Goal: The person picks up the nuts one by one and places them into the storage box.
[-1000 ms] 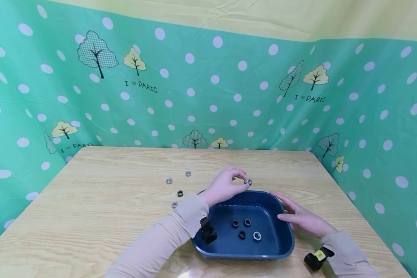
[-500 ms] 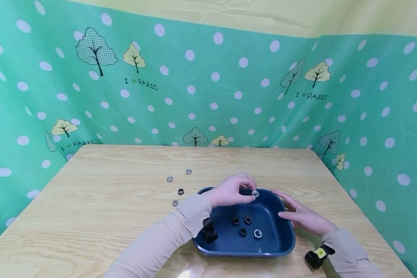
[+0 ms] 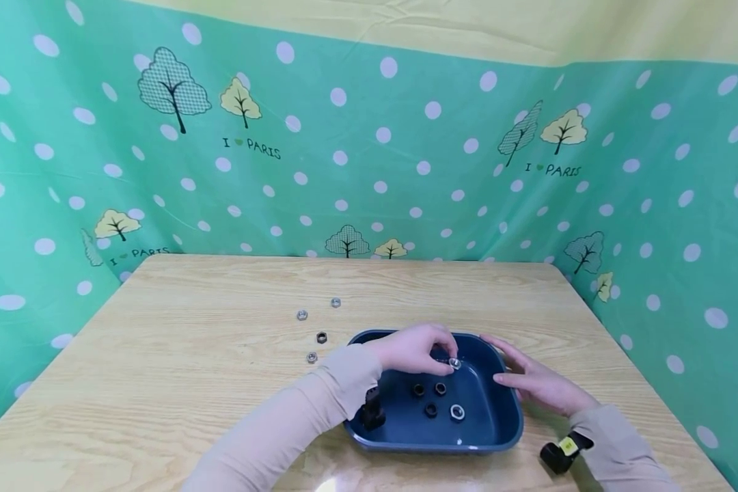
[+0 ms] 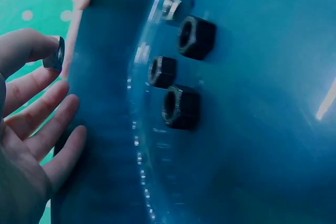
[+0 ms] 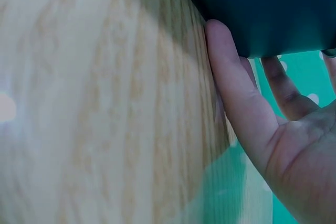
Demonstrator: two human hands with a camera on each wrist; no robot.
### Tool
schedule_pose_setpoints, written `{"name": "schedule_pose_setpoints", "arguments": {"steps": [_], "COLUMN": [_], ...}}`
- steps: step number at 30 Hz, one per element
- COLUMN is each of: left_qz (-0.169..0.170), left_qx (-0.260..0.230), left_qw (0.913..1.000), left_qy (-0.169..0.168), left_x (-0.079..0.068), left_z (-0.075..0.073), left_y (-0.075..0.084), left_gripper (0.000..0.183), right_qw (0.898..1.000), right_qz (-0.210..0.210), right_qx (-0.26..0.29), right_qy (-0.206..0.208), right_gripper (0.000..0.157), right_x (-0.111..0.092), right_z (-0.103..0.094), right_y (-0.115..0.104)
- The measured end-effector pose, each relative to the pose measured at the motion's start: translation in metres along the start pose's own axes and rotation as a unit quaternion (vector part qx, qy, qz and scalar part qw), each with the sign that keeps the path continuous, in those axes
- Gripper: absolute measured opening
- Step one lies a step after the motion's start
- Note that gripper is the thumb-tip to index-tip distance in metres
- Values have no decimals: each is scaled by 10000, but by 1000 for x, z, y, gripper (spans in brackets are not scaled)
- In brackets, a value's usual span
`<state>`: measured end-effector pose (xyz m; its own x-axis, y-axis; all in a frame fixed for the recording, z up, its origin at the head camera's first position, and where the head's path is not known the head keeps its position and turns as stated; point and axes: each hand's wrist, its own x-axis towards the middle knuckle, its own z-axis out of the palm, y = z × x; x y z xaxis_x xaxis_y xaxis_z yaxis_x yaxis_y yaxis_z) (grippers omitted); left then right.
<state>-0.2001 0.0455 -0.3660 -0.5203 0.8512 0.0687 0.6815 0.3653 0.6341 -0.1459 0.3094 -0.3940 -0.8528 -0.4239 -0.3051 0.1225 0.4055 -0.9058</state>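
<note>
My left hand (image 3: 415, 350) pinches a silver hex nut (image 3: 455, 363) between thumb and index finger, over the far right part of a dark blue basin (image 3: 430, 449). In the left wrist view the other fingers of that hand are spread, and the pinched nut (image 4: 54, 55) shows edge-on. Lying on the basin floor are several nuts: dark ones such as this black nut (image 3: 430, 411), and one silver nut (image 3: 458, 412). My right hand (image 3: 544, 389) holds the basin's right wall, thumb over the rim and fingers against the outside (image 5: 299, 3).
Left of the basin, several loose nuts lie on the wooden table (image 3: 190, 355): a dark nut (image 3: 322, 337) and silver ones, among them a near silver nut (image 3: 311, 357). A green dotted curtain (image 3: 357, 157) hangs behind and beside the table.
My left hand has brought the pinched silver nut from beyond the far rim down and nearer, into the space over the basin. My right hand stays at the basin's right wall.
</note>
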Motion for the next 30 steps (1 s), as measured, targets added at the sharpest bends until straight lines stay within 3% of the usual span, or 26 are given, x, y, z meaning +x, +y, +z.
{"name": "schedule_pose_setpoints", "arguments": {"steps": [16,30], "left_qz": [-219,-176], "left_qx": [1288,1416], "left_qw": [9911,9894], "left_qy": [-249,-272], "left_x": [15,17], "left_z": [26,37], "left_y": [5,1], "left_gripper": [8,9], "right_qw": [9998,9991], "right_qz": [-104,-181], "right_qx": [107,258], "right_qy": [-145,-267], "right_gripper": [74,72], "right_x": [0,-1], "right_z": [-1,-3], "right_y": [1,6]}}
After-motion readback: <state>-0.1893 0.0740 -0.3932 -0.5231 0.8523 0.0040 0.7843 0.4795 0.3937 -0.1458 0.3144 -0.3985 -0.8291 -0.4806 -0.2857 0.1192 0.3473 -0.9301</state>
